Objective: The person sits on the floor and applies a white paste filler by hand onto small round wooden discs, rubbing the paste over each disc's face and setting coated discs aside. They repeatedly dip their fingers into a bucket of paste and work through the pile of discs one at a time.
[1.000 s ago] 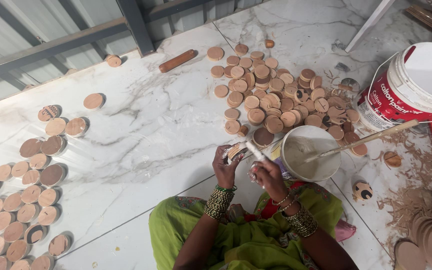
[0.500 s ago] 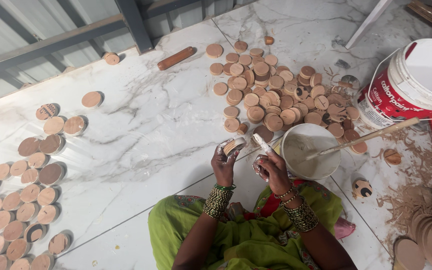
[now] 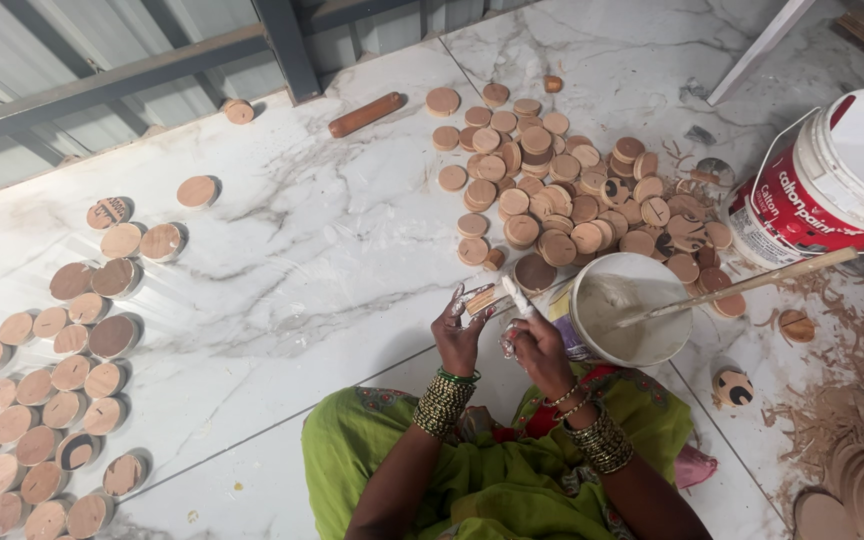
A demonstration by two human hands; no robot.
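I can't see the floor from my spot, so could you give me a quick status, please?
Left hand holds a wooden disc. Right hand holds a brush against it. White bowl beside the hands, nothing in the way.

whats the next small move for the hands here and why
Probably draw the brush in the right hand across the wooden disc in the left hand: its tip is at the disc, which is tilted toward it, by the white bowl.

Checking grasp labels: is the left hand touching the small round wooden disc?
Touching. The head view shows the left hand with fingers wrapped round the small round wooden disc, no gap.
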